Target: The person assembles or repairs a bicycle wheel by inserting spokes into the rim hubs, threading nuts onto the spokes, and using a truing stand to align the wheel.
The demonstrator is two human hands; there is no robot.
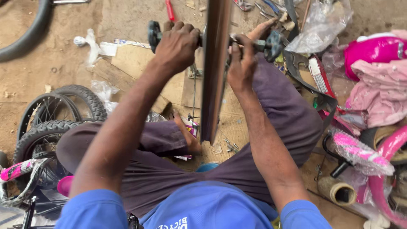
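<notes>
Two small bicycle wheels (55, 123) lay on the dirt floor (38, 72) at the left; a bicycle wheel (214, 68) stood upright, edge-on, between the seated person's knees; the left hand (177, 44) was closed around its axle end, fingers curled tight; the right hand (241, 63) pinched the axle's other side, beside a dark tool (271, 46).

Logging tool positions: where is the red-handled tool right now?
The red-handled tool lies on the ground at the top of the head view, just beyond the left hand.
</notes>
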